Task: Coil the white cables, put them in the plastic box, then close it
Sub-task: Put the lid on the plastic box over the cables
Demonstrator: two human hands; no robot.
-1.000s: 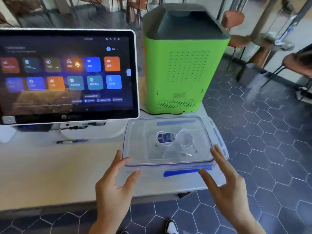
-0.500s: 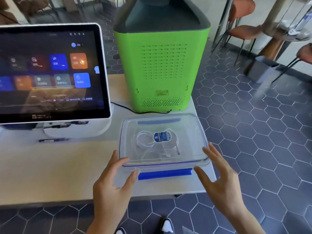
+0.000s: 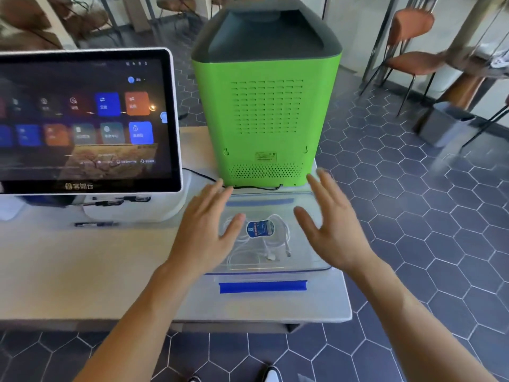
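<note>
Hands flat over lidded plastic box; white cables inside.

The flat touchscreen monitor at nine o'clock is cut by the left edge, its icons blurred. The left hand hides the clear plastic box's left rim; whether either palm touches its lid cannot be told

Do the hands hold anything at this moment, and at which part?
Nothing is held: left hand and right hand lie open and flat over the plastic box lid, no grip.
</note>
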